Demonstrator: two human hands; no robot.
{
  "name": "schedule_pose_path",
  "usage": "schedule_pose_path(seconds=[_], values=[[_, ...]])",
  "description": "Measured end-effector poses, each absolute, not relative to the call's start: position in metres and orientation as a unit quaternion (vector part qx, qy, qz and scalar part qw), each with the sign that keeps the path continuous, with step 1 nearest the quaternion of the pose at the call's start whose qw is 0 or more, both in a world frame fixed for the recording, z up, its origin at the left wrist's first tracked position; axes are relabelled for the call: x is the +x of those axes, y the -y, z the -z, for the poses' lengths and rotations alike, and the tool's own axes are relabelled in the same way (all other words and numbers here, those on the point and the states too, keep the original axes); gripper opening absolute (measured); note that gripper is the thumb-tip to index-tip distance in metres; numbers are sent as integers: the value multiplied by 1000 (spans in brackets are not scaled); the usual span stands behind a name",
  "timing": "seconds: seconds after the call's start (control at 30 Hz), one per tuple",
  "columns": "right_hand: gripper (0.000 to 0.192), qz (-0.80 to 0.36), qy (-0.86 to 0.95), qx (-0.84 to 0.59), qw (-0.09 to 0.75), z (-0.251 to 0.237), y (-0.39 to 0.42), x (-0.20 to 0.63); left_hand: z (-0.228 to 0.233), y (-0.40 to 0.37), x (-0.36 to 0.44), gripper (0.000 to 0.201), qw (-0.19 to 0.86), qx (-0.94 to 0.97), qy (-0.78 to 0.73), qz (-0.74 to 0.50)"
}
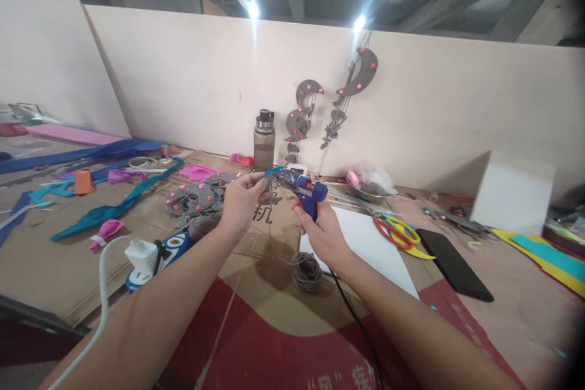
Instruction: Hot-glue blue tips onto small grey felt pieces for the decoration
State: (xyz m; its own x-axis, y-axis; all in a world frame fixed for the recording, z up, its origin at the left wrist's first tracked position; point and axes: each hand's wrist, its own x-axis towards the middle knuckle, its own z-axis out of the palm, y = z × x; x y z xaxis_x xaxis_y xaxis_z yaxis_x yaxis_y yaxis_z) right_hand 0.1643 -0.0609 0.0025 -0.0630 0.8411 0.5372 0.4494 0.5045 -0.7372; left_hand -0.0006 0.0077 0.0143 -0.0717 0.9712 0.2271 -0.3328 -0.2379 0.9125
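Wrapped around the handle of the blue glue gun (305, 190), my right hand (322, 234) holds it up above the table (503, 292), fingers closed on the grip, nozzle aimed left. My left hand (241, 202) meets that nozzle, thumb and fingertips pinched together on a small grey piece (266, 178); what exactly it is I cannot tell, it is too small. Both hands hover over the middle of the table, above flattened cardboard (68, 268). The gun's black cord (354, 317) runs down from my right wrist toward the near edge.

Below my hands lies a coil of grey string (306, 270), and just right of it a white sheet (375, 247). Red and yellow scissors (397, 231) rest at the sheet's far right side, with a black phone (452, 265) beyond them. Left of my left hand sits a heap of grey felt shapes with pink dots (196, 198), and nearer the left edge a white plug in a power strip (146, 258). A bottle (264, 140) stands at the far edge against the wall, where two grey felt hangings (329, 103) are stuck.
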Motion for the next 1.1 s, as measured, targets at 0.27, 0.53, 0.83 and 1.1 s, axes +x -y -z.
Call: schedule_pose_path(seconds=[0.27,0.53,0.83,1.1], values=[[20,-216,688,-463,515,-2,63,161,-12,-6,3,30,504,469,-337,-643],[19,-222,689,-464,511,-1,64,159,-11,-6,3,28,496,474,-338,-644],[20,-207,687,-481,504,0,64,161,-9,-7,2,31,484,480,-334,-651],[22,-201,681,-482,512,0,63,163,-13,-4,2,31,480,475,-334,-658]])
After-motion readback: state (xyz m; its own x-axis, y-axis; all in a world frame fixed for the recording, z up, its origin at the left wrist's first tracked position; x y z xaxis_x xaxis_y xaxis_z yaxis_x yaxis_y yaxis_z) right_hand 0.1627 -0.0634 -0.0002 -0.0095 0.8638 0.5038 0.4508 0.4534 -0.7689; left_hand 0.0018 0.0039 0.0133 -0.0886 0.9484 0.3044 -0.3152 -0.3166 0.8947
